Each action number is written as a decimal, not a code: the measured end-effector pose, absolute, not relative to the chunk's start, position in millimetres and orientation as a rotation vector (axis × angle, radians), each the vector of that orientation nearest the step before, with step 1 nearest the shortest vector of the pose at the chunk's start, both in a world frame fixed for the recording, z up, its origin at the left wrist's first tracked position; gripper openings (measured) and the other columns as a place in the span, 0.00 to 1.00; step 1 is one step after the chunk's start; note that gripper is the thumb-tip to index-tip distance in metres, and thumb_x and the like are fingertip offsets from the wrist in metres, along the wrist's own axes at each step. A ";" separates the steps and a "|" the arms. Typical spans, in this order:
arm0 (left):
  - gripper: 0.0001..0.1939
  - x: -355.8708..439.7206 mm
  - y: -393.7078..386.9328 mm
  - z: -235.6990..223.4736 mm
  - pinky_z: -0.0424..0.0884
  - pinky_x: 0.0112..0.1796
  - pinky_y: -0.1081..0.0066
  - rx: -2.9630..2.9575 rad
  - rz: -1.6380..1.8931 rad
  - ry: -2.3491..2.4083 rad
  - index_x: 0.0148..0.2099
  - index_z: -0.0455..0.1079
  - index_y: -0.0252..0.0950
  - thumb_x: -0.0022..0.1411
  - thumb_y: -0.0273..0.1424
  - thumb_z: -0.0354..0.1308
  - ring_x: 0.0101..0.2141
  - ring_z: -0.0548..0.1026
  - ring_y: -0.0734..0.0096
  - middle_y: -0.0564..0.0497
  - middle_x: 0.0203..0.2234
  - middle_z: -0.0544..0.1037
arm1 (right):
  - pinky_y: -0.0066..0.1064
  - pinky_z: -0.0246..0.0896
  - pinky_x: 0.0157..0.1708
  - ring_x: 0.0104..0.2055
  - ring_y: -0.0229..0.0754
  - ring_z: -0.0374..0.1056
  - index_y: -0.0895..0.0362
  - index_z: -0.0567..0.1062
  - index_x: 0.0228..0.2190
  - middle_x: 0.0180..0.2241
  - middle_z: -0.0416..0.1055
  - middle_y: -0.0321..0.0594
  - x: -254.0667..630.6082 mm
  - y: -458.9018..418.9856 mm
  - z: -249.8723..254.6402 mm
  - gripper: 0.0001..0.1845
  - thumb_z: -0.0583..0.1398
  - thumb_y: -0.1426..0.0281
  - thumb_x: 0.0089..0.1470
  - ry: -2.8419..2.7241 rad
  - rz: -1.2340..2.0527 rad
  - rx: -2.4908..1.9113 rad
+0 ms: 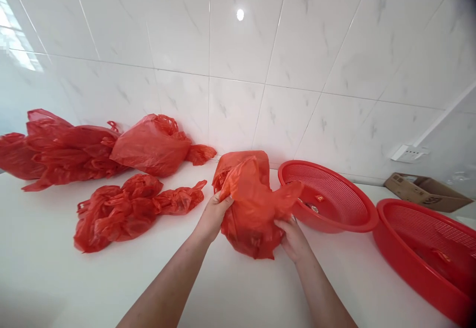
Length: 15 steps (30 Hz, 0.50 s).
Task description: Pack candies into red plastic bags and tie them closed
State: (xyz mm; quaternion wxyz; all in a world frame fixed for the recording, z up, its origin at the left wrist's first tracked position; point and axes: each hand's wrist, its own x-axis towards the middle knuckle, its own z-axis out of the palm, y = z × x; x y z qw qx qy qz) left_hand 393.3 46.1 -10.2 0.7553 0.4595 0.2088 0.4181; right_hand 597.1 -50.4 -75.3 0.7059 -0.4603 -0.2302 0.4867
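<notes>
In the middle of the head view, a red plastic bag (253, 219) is held above the white table between both hands. My left hand (215, 214) pinches its left side near the top, fingers closed on the film. On the other side, my right hand (292, 236) grips the bag's right edge, thumb over the plastic. Something darker shows faintly through the lower part; I cannot make out what. Right behind it, against the wall, stands another red bag (263, 162), partly covered by the held one.
Several filled red bags (152, 144) lie along the wall at left, with a crumpled red bag (122, 214) nearer. At right stand a red plastic basket (332, 209) and a second red basket (416, 258). Behind them are a cardboard box (420, 194) and a wall socket (410, 153).
</notes>
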 end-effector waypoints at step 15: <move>0.07 396.7 75.2 -98.0 0.74 0.41 0.63 0.393 0.891 0.629 0.40 0.69 0.34 0.60 0.30 0.55 0.35 0.78 0.63 0.44 0.35 0.79 | 0.39 0.65 0.43 0.45 0.48 0.70 0.54 0.75 0.41 0.43 0.75 0.43 582.6 -29.8 -95.1 0.18 0.65 0.63 0.47 -0.431 1.308 -0.753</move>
